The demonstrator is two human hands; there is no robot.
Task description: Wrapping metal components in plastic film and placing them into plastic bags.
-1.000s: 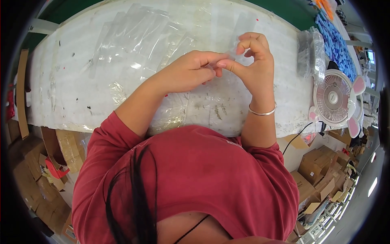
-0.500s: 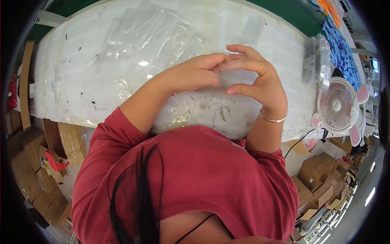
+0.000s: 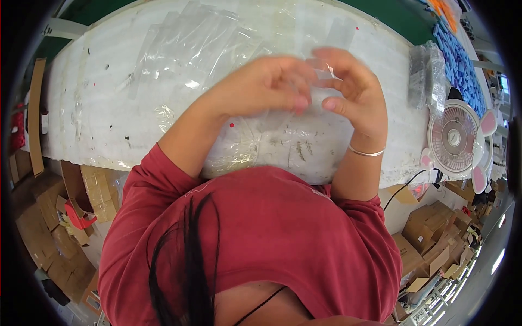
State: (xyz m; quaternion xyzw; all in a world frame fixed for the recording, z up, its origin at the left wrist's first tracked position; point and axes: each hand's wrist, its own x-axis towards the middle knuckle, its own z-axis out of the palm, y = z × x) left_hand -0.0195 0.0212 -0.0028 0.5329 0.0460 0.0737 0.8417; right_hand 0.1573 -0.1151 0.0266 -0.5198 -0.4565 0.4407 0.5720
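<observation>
Both hands hover close together over the middle of a white-covered table (image 3: 103, 114). My left hand (image 3: 266, 84) has bent fingers smeared by motion, and whether anything is in them cannot be made out. Facing it, my right hand (image 3: 356, 89) has its thumb and fingers curved and apart, with no object visible in it. A small glint shows between the two hands; what it belongs to is unclear. Beyond my left hand lie several clear plastic bags (image 3: 185, 46), flat and overlapping. A small red dot (image 3: 231, 125) is on the table below my left wrist.
Bundled clear plastic (image 3: 427, 76) lies at the table's right end, beside a white fan (image 3: 454, 136) with rabbit-ear shapes. Behind it is a pile of blue items (image 3: 461, 70). Cardboard boxes (image 3: 427, 228) stand at lower right, more boxes (image 3: 60, 239) at lower left.
The hands were touching at the fingertips and are now slightly apart. My left hand's fingers have blurred with motion. The red dot, mostly hidden before, now shows fully.
</observation>
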